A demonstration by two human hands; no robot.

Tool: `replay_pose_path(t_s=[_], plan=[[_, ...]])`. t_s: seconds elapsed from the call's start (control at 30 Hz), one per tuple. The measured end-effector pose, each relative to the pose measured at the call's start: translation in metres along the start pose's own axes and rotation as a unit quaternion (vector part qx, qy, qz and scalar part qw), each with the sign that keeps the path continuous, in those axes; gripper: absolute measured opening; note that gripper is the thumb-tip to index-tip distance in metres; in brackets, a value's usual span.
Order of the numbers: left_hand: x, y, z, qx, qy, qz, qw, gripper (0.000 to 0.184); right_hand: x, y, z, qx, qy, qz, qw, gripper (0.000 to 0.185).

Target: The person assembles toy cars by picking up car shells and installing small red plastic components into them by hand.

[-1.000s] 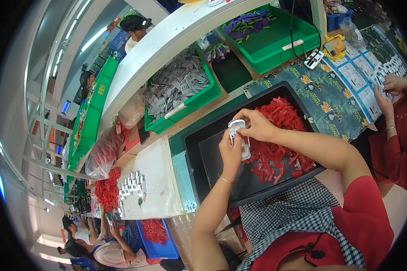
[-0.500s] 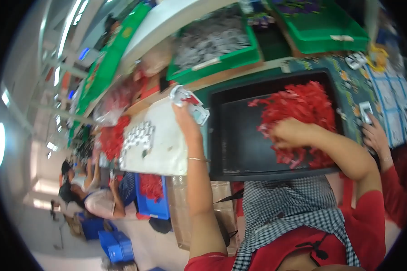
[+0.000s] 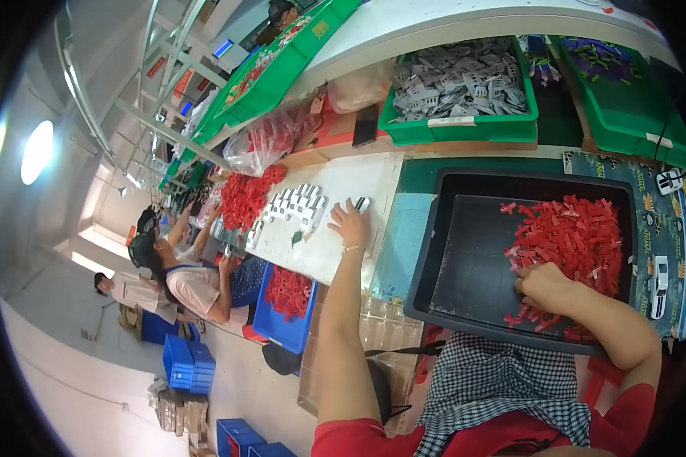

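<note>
My left hand reaches over a white board, fingers spread, its fingertips at a small white toy car. Left of it, several similar white toy cars stand in rows on the board. My right hand is closed, its fingers curled down at the edge of a heap of red plastic parts. Those parts lie in a black tray; whatever the right fingers grip is hidden beneath the hand.
Behind the tray stand a green bin of grey parts and another green bin. Another white car lies right of the tray. A blue bin of red parts sits lower left. A co-worker sits further left.
My left hand has come down from a raised grip on a white toy car to spread fingers at the board. My right hand stays at the red heap. The whole view has shifted.
</note>
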State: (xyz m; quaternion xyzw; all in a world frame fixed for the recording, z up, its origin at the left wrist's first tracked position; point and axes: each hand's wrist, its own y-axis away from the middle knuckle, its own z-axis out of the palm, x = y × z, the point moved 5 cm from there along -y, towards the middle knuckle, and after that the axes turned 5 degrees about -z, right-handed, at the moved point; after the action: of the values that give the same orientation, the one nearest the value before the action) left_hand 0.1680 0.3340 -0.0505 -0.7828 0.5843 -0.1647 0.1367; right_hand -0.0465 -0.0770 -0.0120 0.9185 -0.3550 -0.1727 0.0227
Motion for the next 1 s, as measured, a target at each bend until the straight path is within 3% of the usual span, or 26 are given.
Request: replay_pose_path(t_s=[0.07,0.13,0.2,0.37,0.43,0.47,0.5,0.57,0.63,0.7,0.77,0.87,1.0], plan=[[0.009,-0.004,-0.002,-0.005,0.040,-0.021,0.999,0.063,0.002,0.002,0.002,0.025,0.011,-0.001,1.000,0.016],[0.035,0.001,-0.018,0.027,0.132,0.063,0.989,0.061,0.001,0.009,-0.004,0.044,-0.011,-0.032,0.998,0.016],[0.077,0.017,-0.055,0.081,0.194,0.192,0.959,0.052,0.005,0.003,0.002,0.014,-0.026,-0.003,1.000,0.018],[0.190,0.073,-0.144,0.033,0.295,0.335,0.894,0.042,-0.011,-0.005,0.010,-0.010,-0.046,-0.024,0.999,0.023],[0.236,0.100,-0.170,-0.013,0.325,0.380,0.866,0.040,-0.021,-0.002,0.018,0.035,-0.087,-0.114,0.989,0.022],[0.260,0.115,-0.179,-0.022,0.333,0.413,0.847,0.040,-0.025,-0.005,0.022,0.009,-0.082,-0.106,0.991,0.025],[0.285,0.131,-0.186,-0.030,0.352,0.457,0.816,0.040,-0.029,-0.008,0.025,-0.017,-0.079,-0.095,0.992,0.028],[0.338,0.175,-0.204,-0.086,0.389,0.528,0.750,0.042,-0.027,-0.014,0.043,0.090,-0.018,-0.161,0.983,0.024],[0.392,0.224,-0.223,-0.134,0.389,0.615,0.672,0.046,-0.027,-0.007,0.034,0.127,-0.035,-0.156,0.979,0.016],[0.441,0.275,-0.234,-0.158,0.423,0.690,0.566,0.049,-0.016,-0.025,0.051,0.102,-0.142,-0.091,0.980,0.018],[0.487,0.325,-0.225,-0.182,0.405,0.744,0.499,0.056,-0.015,0.010,0.009,0.119,-0.341,-0.118,0.925,0.014],[0.544,0.387,-0.209,-0.201,0.359,0.815,0.407,0.062,0.005,0.028,0.001,0.126,-0.317,-0.090,0.936,0.014],[0.582,0.440,-0.146,-0.201,0.162,0.867,0.427,0.073,0.016,0.033,-0.009,0.131,-0.280,-0.078,0.948,0.013]])
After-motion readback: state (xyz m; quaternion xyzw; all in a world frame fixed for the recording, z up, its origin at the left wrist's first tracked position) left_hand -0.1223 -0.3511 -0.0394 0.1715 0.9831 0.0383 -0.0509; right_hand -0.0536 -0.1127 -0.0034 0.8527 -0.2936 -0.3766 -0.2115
